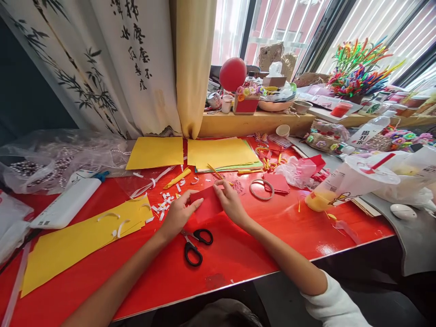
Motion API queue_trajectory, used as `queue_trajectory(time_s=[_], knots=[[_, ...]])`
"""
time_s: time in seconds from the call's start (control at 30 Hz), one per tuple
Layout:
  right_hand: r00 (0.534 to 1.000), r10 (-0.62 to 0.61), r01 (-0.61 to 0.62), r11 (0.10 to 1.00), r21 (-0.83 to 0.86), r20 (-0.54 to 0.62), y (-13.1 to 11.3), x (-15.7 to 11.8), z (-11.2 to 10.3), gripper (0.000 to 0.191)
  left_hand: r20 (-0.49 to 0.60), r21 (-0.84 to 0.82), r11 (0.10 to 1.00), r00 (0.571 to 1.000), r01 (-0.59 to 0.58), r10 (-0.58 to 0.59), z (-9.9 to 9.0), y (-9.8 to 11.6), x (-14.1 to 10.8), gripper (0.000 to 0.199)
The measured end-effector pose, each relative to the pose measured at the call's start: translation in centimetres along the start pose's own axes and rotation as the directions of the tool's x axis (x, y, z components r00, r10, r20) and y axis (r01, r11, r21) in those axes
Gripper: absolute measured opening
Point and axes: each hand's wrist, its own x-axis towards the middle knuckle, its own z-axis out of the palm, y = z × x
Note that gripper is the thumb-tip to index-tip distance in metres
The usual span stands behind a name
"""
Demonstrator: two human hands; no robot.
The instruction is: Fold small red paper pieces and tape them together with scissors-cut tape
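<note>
Between my two hands is a piece of red paper [207, 202], held just above the red table. My left hand [180, 212] grips its left edge, thumb on top. On the right side, my right hand [231, 204] pinches the upper corner with thumb and fingers. A pair of scissors [195, 246] with black handles lies on the table in front of the paper, its blades partly hidden by my left hand. White paper scraps [164, 206] are scattered left of my hands, and a roll of tape [261, 189] lies to the right with red paper squares [277, 183] beside it.
Yellow sheets [155, 152] and another yellow stack [221, 153] lie at the back. Long yellow strips [85, 240] cover the left side. A plastic cup [340, 186] with a red straw leans at the right, near a pink plastic bag [296, 171]. The table's front edge [238, 284] is close.
</note>
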Motion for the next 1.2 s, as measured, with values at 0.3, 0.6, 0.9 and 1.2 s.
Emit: queue_trajectory(time_s=[0.3,0.6,0.9,1.2], knots=[[0.962,0.157,-0.212,0.944,0.254,0.222,0.6,0.3,0.5,0.029,-0.251,0.02,0.999,0.967,-0.045,0.049,-0.7,-0.7,0.8,0.041],[0.948,0.184,-0.256,0.924,0.282,0.259,0.1,0.1,0.5,0.035,-0.129,0.406,0.873,0.929,-0.269,0.346,-0.4,-0.9,0.1,0.037],[0.932,0.209,-0.306,0.892,0.333,0.296,0.1,0.1,0.8,0.036,-0.015,0.439,0.82,0.91,-0.367,0.415,-0.2,-1.6,0.3,0.034],[0.939,0.213,-0.293,0.907,0.304,0.269,0.1,-0.3,1.1,0.03,-0.178,0.234,0.967,0.974,-0.099,0.143,-0.1,-1.8,0.4,0.04]])
